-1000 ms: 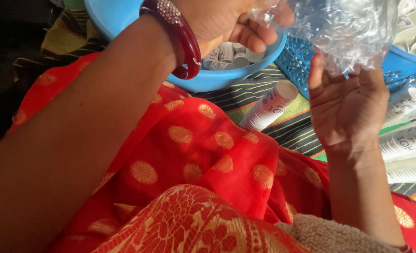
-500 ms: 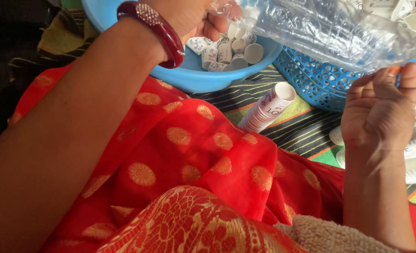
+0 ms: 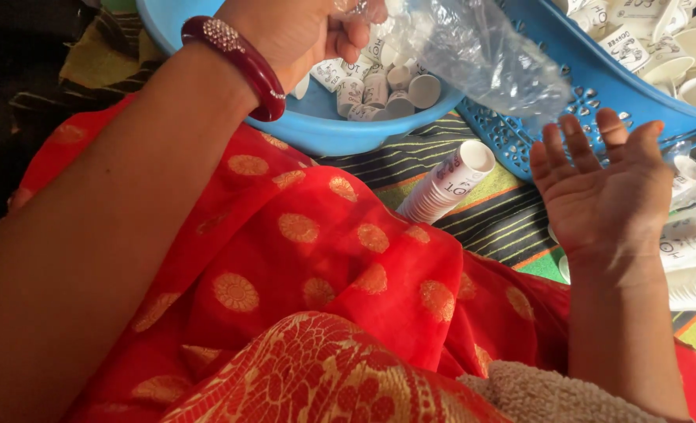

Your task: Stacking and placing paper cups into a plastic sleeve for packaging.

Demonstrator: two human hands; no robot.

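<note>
item, far left: my left hand (image 3: 301, 31), a dark red bangle (image 3: 234, 59) on its wrist, fingers pinched shut on the top of a clear plastic bag (image 3: 481, 59) above the round blue tub (image 3: 324, 129).
item: round blue tub, holding a loose heap of small white paper cups (image 3: 375, 82), some upright, some tipped over.
item: the clear plastic bag, crumpled, hanging slantwise from my left hand across the tub rim toward the basket; i cannot tell what is in it.
item: a nested stack of paper cups (image 3: 446, 184), lying on its side on the striped mat (image 3: 489, 215), just beside the tub.
item: perforated blue basket (image 3: 599, 86), upper right, with more white cups in it.
item: my right hand (image 3: 603, 196), palm up, fingers spread, holding nothing, just under the bag's lower end.
item, far right: more cup stacks (image 3: 693, 251) lying in clear wrap.
foreground: red cloth with gold dots (image 3: 309, 258) over my lap.
</note>
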